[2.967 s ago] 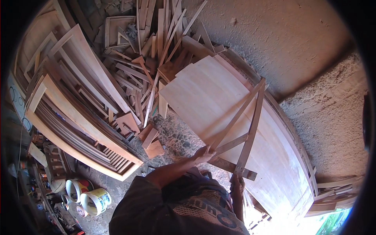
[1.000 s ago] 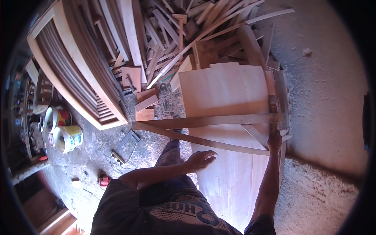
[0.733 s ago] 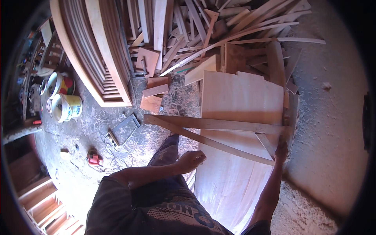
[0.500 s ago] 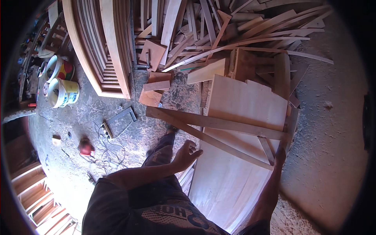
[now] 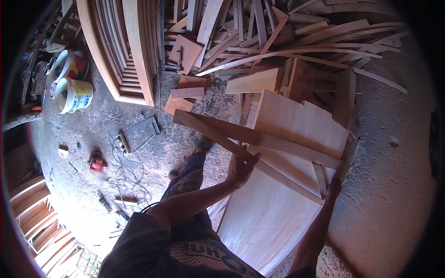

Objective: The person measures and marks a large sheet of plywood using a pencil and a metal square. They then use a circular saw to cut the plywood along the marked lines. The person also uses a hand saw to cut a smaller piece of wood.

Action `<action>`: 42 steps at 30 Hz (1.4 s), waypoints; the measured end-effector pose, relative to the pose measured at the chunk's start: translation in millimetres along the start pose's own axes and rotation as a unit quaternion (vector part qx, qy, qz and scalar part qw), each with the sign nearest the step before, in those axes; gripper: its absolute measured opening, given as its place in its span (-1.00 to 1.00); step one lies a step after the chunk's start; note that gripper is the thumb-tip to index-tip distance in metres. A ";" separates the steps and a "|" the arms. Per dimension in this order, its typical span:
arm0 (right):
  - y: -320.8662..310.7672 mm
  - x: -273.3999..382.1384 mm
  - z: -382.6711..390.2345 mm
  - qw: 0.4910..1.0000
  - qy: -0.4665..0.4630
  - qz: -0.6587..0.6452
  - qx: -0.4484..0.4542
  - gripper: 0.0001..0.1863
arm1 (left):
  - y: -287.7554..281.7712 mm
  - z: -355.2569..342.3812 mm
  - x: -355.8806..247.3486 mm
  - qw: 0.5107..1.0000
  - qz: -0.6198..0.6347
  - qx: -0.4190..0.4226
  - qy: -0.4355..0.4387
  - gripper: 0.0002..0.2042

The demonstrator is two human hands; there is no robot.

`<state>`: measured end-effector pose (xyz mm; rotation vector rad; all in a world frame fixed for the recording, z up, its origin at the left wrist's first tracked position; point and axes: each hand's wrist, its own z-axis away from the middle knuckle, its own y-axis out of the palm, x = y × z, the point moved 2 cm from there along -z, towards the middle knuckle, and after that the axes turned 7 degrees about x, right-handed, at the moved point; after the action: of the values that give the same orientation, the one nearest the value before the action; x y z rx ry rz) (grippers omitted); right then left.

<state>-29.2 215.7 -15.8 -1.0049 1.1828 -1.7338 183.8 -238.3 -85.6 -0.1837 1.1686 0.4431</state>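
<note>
Spanning between left hand (image 5: 241,167) and seemingly gripping right hand (image 5: 334,181), wooden frame (image 5: 259,140)

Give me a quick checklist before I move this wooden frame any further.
1. Left hand on the frame: ok, it touches the lower slat.
2. Right hand on the frame's far corner: cannot tell, the fingers are hidden.
3. Frame lifted off the panel: cannot tell.
4. Floor by the feet: not ok, cables and a red tool lie close.
5. Space past the frame: not ok, a scrap pile lies there.
6. Buckets out of the way: ok.
</note>
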 end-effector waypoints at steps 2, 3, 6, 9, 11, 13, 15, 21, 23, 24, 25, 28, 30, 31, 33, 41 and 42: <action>4.4 8.5 -1.9 1.000 -0.022 -0.010 0.004 -0.23 | -2.7 -2.6 -4.8 0.997 0.063 0.005 -0.033 -0.62; 5.5 3.8 -1.9 0.999 -0.035 -0.020 -0.005 -0.23 | -3.7 -3.1 -13.1 0.993 0.101 0.013 -0.052 -0.59; 0.8 -23.2 -3.1 0.997 -0.065 -0.011 -0.037 -0.27 | -5.9 -1.9 -33.8 0.990 0.117 0.021 -0.080 -0.59; -3.3 -32.1 -3.8 0.999 -0.051 0.009 -0.013 -0.33 | -1.9 5.7 -9.2 0.999 0.009 0.037 -0.005 -0.57; 1.2 -17.1 -6.6 0.998 -0.052 0.018 0.012 -0.37 | -12.0 37.0 1.2 0.997 -0.059 0.011 -0.048 -0.57; -7.3 -14.8 -3.1 0.998 -0.062 0.018 0.003 -0.40 | -30.4 60.8 -7.8 0.989 -0.136 0.024 -0.056 -0.65; -11.2 -9.0 -0.1 0.997 -0.081 0.008 -0.006 -0.42 | -45.0 67.6 -39.8 0.983 -0.156 0.084 -0.036 -0.74; -9.7 6.7 21.0 0.994 -0.092 -0.057 0.018 -0.40 | -37.7 59.6 -74.2 0.958 -0.167 0.220 0.081 -0.86; -12.7 -4.6 14.6 0.996 -0.085 -0.008 0.017 -0.40 | -23.1 54.7 -73.3 0.950 -0.167 0.233 0.128 -0.85; -11.0 -3.7 11.9 0.996 -0.084 -0.005 0.012 -0.41 | -17.5 51.4 -75.4 0.946 -0.169 0.233 0.151 -0.85; -13.7 -4.8 11.2 0.997 -0.080 0.000 0.005 -0.41 | -11.4 48.6 -76.8 0.942 -0.170 0.242 0.156 -0.83; -11.4 -3.1 11.3 0.997 -0.070 -0.008 0.008 -0.42 | -2.0 43.5 -83.5 0.938 -0.171 0.248 0.173 -0.83; -11.6 -10.4 12.3 0.995 -0.097 -0.012 -0.001 -0.41 | 0.2 44.4 -81.1 0.933 -0.172 0.261 0.180 -0.84; -11.9 -14.7 13.0 0.996 -0.092 -0.020 0.003 -0.41 | 0.8 45.3 -78.6 0.930 -0.171 0.267 0.183 -0.84; -11.7 -6.5 11.9 0.995 -0.090 -0.040 0.016 -0.40 | -1.8 45.2 -72.2 0.931 -0.180 0.269 0.170 -0.84; -7.2 -17.8 5.5 0.993 -0.114 -0.018 0.023 -0.44 | -13.0 41.1 -68.3 0.933 -0.195 0.260 0.155 -0.84; -8.9 -16.7 5.2 0.993 -0.111 -0.026 0.031 -0.45 | -13.5 41.5 -66.3 0.933 -0.199 0.258 0.156 -0.85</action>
<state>-19.8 231.4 -8.9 -1.1662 0.9638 -1.6392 203.7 -251.3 -9.8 -0.0276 1.4779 -0.2680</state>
